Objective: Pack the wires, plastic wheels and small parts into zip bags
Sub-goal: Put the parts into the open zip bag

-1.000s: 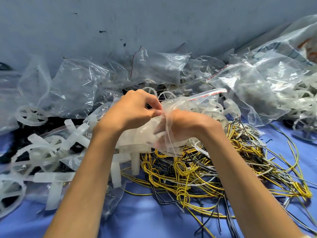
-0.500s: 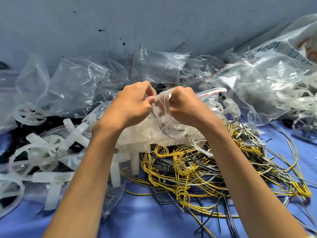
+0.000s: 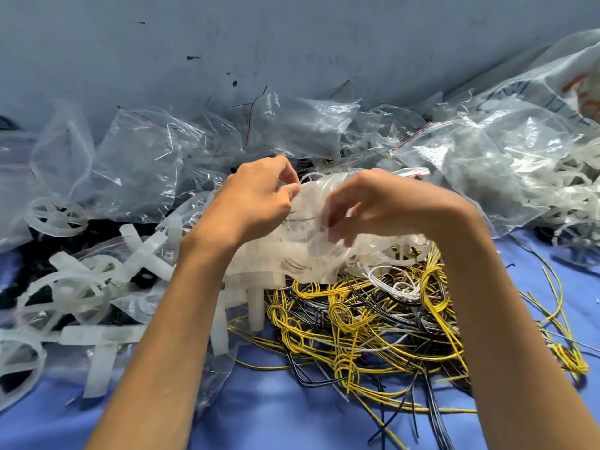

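The blue tabletop (image 3: 292, 417) carries everything. The heap of clear bags (image 3: 146, 164) lies along its far edge against the wall, I reckon to leave the middle free for work. The wires (image 3: 373, 326), yellow, black and white, lie tangled right of centre, directly under my hands and within easy reach. The plastic wheels (image 3: 58, 216) and loose white strips spread toward the left edge.

I hold one zip bag (image 3: 311, 228), with white plastic parts already in it, up over the wires. My left hand (image 3: 256, 203) pinches its top edge between thumb and fingers. My right hand (image 3: 383, 206), blurred, curls its fingers onto the film beside it, which looks like working the mouth along its red strip (image 3: 412, 172).

A big bag (image 3: 552, 102) at the far right corner has blue and orange print, too blurred to read.
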`<state>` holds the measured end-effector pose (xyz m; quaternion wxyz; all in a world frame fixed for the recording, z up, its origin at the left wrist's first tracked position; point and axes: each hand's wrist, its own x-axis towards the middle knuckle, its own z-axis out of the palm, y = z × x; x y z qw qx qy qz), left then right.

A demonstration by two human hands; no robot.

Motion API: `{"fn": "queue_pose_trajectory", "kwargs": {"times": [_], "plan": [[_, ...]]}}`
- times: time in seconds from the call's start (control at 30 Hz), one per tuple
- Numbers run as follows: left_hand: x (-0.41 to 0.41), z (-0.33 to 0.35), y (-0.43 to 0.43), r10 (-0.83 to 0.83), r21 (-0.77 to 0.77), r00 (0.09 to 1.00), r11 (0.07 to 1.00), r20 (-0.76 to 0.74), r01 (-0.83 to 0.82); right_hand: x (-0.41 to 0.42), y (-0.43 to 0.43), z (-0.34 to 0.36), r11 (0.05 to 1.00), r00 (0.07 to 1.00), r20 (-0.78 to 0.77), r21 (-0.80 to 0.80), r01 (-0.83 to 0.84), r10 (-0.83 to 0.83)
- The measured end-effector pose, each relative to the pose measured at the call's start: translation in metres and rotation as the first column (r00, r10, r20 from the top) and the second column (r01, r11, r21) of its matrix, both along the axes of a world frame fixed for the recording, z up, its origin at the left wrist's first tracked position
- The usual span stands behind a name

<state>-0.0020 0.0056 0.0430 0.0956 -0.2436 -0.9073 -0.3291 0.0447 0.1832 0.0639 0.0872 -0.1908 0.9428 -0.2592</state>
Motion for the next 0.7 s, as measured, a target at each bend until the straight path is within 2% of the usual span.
{"fn": "queue_pose_trajectory", "kwargs": {"times": [0.13, 0.2, 0.37, 0.7], "plan": [[-0.001, -0.002, 0.001, -0.016, -0.013, 1.0, 1.0, 0.004, 0.016, 0.002, 0.029, 0.0, 0.935, 0.978, 0.101, 0.324, 0.143, -0.184], [-0.001, -0.002, 0.001, -0.024, -0.02, 1.0, 1.0, 0.01, 0.024, 0.002, 0.035, -0.003, 0.889, 0.953, 0.136, 0.415, 0.192, -0.269], [0.002, -0.001, 0.003, -0.031, -0.058, 0.999, 0.998, 0.016, 0.032, -0.001, 0.025, -0.012, 0.875, 0.937, 0.213, 0.459, 0.155, -0.277], [0.005, 0.001, 0.005, -0.038, -0.087, 0.999, 0.995, 0.013, 0.04, -0.007, 0.015, -0.023, 0.851, 0.963, 0.183, 0.52, 0.074, -0.196]]}}
